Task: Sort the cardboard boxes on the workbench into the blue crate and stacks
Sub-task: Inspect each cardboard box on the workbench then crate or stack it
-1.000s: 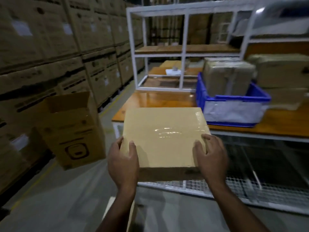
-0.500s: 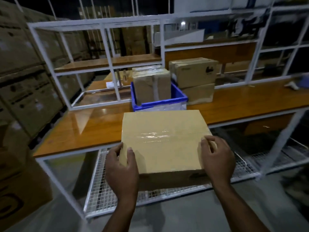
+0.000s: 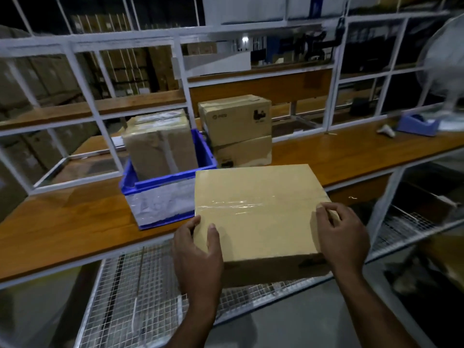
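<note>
Cardboard, stiff and flat-sided, the taped box [image 3: 258,212] sits between my hands above the tabletop [image 3: 62,229] edge, just beside the blue crate [image 3: 160,197]. My left hand [image 3: 198,254] and right hand [image 3: 344,237] clamp its near corners; the glossy tape looks slippery, so I judge corners safest.

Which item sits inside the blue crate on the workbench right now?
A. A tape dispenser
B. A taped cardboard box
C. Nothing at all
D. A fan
B: a taped cardboard box stands upright inside the blue crate, rising above its rim.
</note>
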Demonstrator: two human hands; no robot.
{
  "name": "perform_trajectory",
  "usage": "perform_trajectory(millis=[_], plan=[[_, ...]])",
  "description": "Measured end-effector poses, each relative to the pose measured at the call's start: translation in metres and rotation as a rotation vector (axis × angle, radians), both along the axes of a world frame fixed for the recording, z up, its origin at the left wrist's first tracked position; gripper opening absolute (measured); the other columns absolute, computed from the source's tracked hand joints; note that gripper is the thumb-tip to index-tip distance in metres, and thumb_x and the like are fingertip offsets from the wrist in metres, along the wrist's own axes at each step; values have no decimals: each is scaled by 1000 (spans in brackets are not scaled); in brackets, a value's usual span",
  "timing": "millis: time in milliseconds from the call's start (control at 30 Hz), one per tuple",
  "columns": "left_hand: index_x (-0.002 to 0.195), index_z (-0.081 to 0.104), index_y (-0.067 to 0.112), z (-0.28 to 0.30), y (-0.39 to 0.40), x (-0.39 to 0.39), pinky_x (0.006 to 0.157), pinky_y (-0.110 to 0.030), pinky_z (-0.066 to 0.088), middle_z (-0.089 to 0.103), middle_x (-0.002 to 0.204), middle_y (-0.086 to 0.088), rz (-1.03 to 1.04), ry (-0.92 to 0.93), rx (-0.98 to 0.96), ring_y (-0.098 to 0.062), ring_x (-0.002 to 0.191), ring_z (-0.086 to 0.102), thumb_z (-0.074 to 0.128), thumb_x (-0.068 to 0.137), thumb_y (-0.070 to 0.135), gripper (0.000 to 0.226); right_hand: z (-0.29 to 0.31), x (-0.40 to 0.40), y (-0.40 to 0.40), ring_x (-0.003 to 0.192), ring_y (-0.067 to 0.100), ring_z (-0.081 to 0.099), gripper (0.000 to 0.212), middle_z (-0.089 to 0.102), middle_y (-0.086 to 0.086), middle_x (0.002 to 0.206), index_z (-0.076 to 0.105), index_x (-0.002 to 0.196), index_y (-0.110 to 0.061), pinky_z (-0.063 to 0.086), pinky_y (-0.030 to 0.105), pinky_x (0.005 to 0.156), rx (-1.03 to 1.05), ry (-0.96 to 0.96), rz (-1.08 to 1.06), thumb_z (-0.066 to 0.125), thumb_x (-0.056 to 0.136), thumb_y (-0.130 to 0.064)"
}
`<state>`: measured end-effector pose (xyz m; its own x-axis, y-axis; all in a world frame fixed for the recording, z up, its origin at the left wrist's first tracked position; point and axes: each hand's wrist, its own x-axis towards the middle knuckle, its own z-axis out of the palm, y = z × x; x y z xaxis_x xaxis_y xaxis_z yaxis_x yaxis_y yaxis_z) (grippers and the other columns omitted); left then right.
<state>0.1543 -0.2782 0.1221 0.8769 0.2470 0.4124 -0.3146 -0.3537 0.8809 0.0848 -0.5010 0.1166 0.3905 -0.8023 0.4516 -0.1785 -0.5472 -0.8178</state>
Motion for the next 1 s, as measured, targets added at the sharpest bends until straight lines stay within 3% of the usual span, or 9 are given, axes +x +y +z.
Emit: perform_trajectory(millis=[333, 633, 900, 1000], plan=[[124, 59, 19, -5, -94, 61, 92, -31, 41, 58, 125, 2, -93, -13, 61, -13, 115, 50, 67, 93, 34, 36, -7, 58, -97, 87, 14, 56, 12, 66, -3, 99, 70, 100, -22, 40, 29, 69, -34, 34, -7, 66, 93, -31], [126, 60, 17, -5, -160, 150, 93, -30, 37, 59, 126, -1, -85, 0, 145, -19, 120, 50, 69, 91, 34, 39, 5, 147, -167, 90, 9, 51, 20, 67, 0, 109, 70, 107, -20, 37, 24, 71, -38, 93, 57, 70, 91, -33], [128, 57, 17, -15, -203, 221, 97, -36, 40, 57, 129, -4, -22, 49, 232, -24, 121, 50, 78, 85, 34, 50, -4, 237, -214, 102, 15, 59, 29, 66, -5, 115, 67, 111, -27, 52, 34, 82, -32, 185, 138, 73, 87, -41], [130, 55, 18, -24, -213, 237, 100, -41, 43, 55, 133, -4, -17, 111, 281, -24, 125, 48, 80, 82, 40, 58, -14, 258, -226, 103, 13, 58, 34, 65, -6, 119, 65, 115, -29, 49, 31, 79, -38, 251, 193, 72, 87, -46]])
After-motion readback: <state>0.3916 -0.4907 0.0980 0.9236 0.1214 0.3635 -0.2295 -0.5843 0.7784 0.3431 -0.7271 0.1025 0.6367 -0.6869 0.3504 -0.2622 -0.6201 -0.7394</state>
